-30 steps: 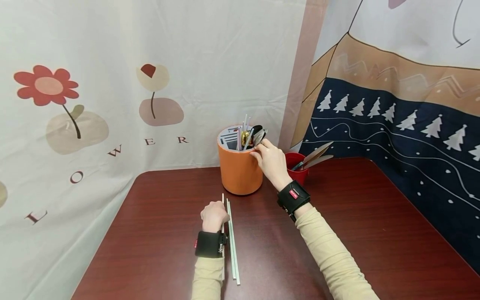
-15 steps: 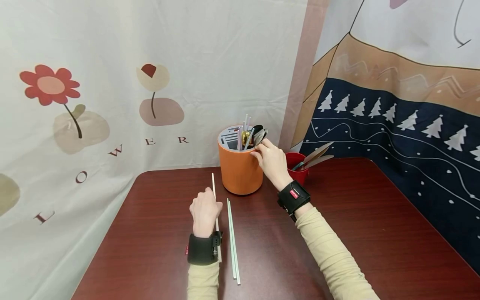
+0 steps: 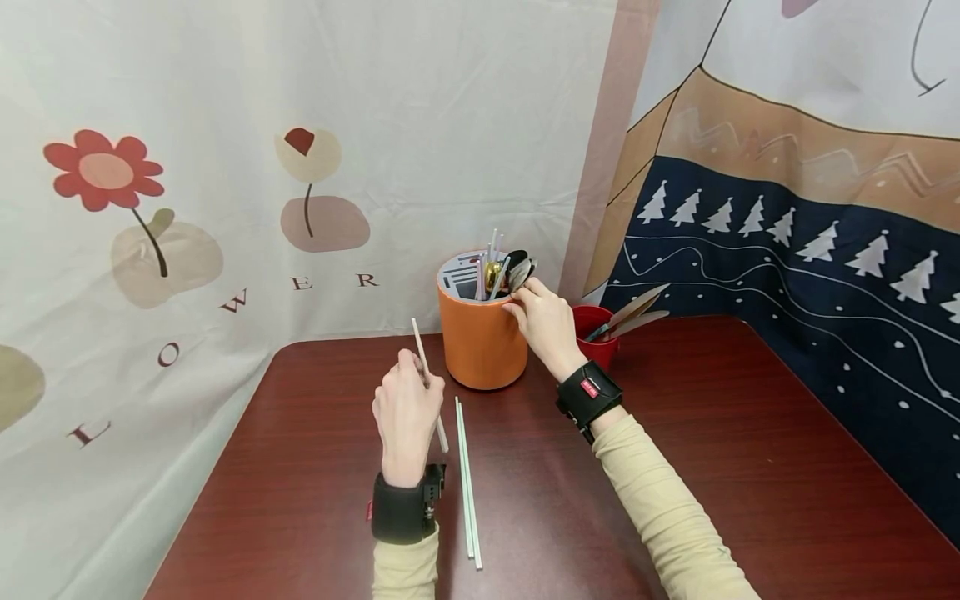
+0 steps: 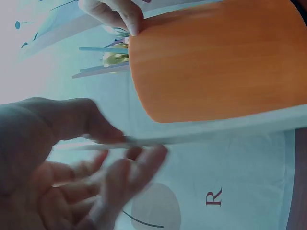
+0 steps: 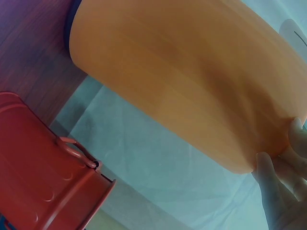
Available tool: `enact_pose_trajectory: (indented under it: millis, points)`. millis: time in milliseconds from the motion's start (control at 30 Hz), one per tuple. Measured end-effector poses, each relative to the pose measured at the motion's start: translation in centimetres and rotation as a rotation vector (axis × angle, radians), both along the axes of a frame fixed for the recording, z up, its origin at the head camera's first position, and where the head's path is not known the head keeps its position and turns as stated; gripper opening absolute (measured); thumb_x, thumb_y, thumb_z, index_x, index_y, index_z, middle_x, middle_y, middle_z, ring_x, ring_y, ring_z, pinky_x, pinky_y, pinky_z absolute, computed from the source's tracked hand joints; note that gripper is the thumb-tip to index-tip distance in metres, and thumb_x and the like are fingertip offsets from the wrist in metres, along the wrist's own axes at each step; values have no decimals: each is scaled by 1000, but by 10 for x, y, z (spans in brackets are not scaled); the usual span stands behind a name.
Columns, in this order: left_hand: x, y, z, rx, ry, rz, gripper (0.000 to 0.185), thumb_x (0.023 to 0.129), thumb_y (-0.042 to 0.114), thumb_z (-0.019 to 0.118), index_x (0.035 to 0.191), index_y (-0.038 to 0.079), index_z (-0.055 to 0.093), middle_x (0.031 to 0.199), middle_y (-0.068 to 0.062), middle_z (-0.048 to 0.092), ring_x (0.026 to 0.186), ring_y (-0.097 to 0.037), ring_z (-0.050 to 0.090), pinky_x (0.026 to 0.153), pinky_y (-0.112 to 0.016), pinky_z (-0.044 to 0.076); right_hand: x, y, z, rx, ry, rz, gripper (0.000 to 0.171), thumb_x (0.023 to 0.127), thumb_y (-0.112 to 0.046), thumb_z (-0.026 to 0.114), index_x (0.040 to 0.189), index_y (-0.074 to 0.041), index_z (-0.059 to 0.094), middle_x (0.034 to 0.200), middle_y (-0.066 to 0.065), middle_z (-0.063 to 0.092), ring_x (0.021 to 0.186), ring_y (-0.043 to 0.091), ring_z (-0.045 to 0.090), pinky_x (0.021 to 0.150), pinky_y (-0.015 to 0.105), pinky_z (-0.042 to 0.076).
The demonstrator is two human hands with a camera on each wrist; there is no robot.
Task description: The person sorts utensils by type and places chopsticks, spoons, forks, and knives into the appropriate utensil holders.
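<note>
Head view, centre of the frame: the left hand (image 3: pixel 407 412) is raised above the dark red table (image 3: pixel 750 467) and pinches a thin white straw (image 3: pixel 422 354) between thumb and fingers. The straw tilts, its upper end pointing to the upper left of the orange holder (image 3: pixel 480 342) and its lower end showing just right of the hand. In the left wrist view the same straw (image 4: pixel 201 136) runs across the middle of the frame, held under the thumb, while the other fingers (image 4: pixel 139 167) are loosely curled below it.

Two more straws (image 3: pixel 467 479) lie flat on the table, side by side, just right of the left wrist, running from near the holder's base toward the lower edge of the frame.

The right hand (image 3: pixel 546 321) rests at the rim of the orange holder, right of centre, its fingertips curled on the handle of a spoon (image 3: pixel 517 271) standing in the holder among other utensils and straws. In the right wrist view only fingertips (image 5: pixel 280 187) against the holder wall (image 5: pixel 192 91) are visible.

A small red cup (image 3: pixel 596 333) with utensils stands just right of the holder, behind the right wrist. Printed cloths hang behind the table.
</note>
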State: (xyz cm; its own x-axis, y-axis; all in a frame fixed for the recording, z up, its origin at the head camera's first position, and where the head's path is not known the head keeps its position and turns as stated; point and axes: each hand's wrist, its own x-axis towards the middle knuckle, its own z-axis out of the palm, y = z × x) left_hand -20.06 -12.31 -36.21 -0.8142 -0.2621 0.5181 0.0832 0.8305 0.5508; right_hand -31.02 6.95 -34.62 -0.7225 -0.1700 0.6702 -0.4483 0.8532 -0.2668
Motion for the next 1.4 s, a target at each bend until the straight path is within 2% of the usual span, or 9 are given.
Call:
enact_pose_trajectory:
  millis: [100, 233, 433, 700, 867, 967, 1067, 1233, 1400]
  points:
    - [-1, 1, 0, 31, 120, -18, 6, 82, 8, 59, 85, 4, 55, 68, -7, 59, 46, -24, 48, 42, -31, 37, 0, 0, -1, 4, 10, -1, 23, 86, -29, 67, 93, -7, 73, 88, 6, 60, 69, 27, 65, 61, 37, 55]
    - [-2, 4, 2, 83, 270, -35, 8, 84, 9, 60, 89, 3, 58, 76, -9, 64, 52, -24, 55, 48, -34, 44, 0, 0, -1, 3, 14, 1, 23, 87, -29, 67, 93, -7, 73, 88, 6, 60, 69, 27, 64, 60, 37, 55]
    - [0, 10, 7, 192, 489, -79, 8, 86, 5, 61, 90, 0, 58, 80, -12, 64, 61, -20, 64, 55, -30, 55, -1, 1, -1, -5, 13, 2, 23, 87, -29, 67, 92, -7, 73, 88, 6, 60, 69, 27, 65, 61, 37, 55]
    - [-2, 15, 20, 289, 799, -84, 12, 84, -1, 63, 93, -7, 59, 83, -17, 64, 68, -22, 65, 66, -10, 49, -1, 1, -1, -3, 24, 7, 23, 87, -29, 67, 92, -7, 72, 90, 6, 61, 69, 27, 65, 61, 38, 56]
    - [-11, 17, 36, 268, 908, -117, 11, 85, -1, 63, 94, -6, 61, 84, -17, 64, 66, -20, 63, 66, -13, 49, -2, 1, -2, 1, 30, 6, 23, 87, -28, 67, 91, -7, 72, 90, 6, 61, 69, 28, 65, 61, 38, 56]
    - [-20, 19, 46, 235, 932, -148, 11, 85, -1, 63, 94, -5, 60, 83, -16, 64, 64, -21, 63, 62, -20, 52, -2, 2, -2, 0, 34, 6, 23, 87, -29, 67, 91, -7, 72, 89, 6, 61, 68, 28, 65, 61, 38, 55]
    - [-31, 21, 54, 214, 904, -195, 9, 86, 0, 61, 93, -5, 59, 84, -17, 64, 68, -23, 66, 61, -26, 55, -1, 2, -2, -4, 32, 8, 23, 87, -29, 67, 92, -7, 72, 89, 6, 61, 68, 28, 65, 60, 38, 55]
    - [-53, 22, 60, 173, 747, -272, 8, 90, 3, 57, 94, -3, 58, 86, -17, 64, 76, -24, 67, 65, -27, 57, -1, 2, -3, -3, 25, 10, 24, 87, -29, 67, 92, -6, 72, 89, 7, 61, 68, 28, 65, 61, 38, 55]
    - [-72, 25, 58, 144, 600, -301, 11, 91, 5, 55, 98, -2, 58, 88, -16, 64, 76, -24, 67, 66, -29, 57, -2, 3, -3, 2, 22, 8, 24, 87, -29, 67, 92, -7, 72, 89, 6, 60, 69, 28, 65, 61, 38, 55]
